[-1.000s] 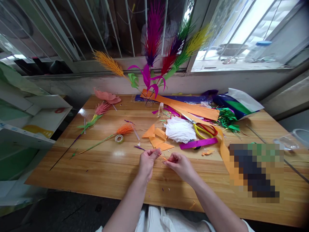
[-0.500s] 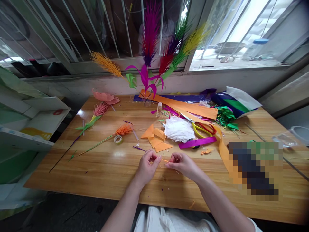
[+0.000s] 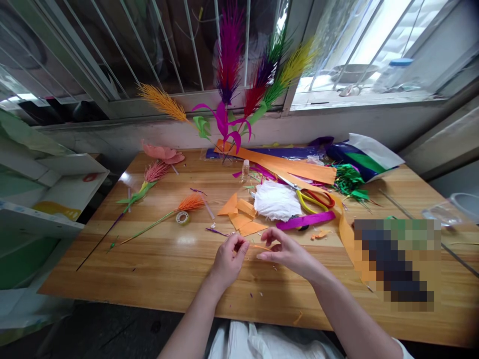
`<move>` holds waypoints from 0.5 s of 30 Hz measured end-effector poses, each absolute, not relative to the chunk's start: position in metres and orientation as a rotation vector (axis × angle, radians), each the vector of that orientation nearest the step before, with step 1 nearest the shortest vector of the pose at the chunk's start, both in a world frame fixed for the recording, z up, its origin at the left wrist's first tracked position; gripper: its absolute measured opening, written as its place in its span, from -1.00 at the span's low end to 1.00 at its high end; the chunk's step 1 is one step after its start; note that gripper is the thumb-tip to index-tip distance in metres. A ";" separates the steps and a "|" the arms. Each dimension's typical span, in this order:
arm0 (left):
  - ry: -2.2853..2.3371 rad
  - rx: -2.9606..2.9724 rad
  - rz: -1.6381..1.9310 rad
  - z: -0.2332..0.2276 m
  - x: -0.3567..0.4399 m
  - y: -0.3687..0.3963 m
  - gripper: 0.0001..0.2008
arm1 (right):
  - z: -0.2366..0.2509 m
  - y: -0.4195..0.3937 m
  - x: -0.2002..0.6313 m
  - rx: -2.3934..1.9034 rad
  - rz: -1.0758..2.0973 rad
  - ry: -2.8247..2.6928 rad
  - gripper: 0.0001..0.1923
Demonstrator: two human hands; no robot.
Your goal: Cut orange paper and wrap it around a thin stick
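Observation:
My left hand (image 3: 229,258) and my right hand (image 3: 286,252) are close together above the near middle of the wooden table (image 3: 157,259). Between their fingertips runs a thin orange paper strip (image 3: 258,246), pinched at both ends. Just beyond the hands lie cut orange paper pieces (image 3: 241,214) and a white fringed paper bundle (image 3: 276,200). Scissors with yellow and red handles (image 3: 316,199) rest to the right of the bundle, beside a magenta strip (image 3: 307,220).
Paper feather flowers (image 3: 239,85) stand at the table's back by the barred window. An orange-tipped stem (image 3: 168,214), a tape roll (image 3: 182,217) and pink flowers (image 3: 157,167) lie at left. Long orange strips (image 3: 295,168) and a bag (image 3: 368,157) lie at right. White shelves (image 3: 56,194) stand left.
Both hands have shifted slightly away from me. The right hand's fingers have spread more along the orange strip; the left hand's fingers have curled tighter on it.

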State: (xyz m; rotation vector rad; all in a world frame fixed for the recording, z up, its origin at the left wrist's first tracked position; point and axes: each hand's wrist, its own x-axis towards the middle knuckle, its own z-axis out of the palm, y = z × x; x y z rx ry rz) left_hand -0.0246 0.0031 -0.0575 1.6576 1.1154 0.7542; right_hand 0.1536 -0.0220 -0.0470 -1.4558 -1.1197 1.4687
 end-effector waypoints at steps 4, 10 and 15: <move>1.208 1.529 0.926 -0.070 -0.016 -0.001 -0.81 | -0.057 -0.025 0.143 -1.339 1.489 -0.534 -0.53; 1.220 1.598 0.901 -0.068 -0.013 -0.005 -0.81 | -0.059 -0.027 0.123 -1.300 1.499 -0.486 -0.62; 1.259 1.589 0.821 -0.072 -0.018 -0.002 -0.74 | -0.050 -0.022 0.125 -1.304 1.354 -0.710 -0.62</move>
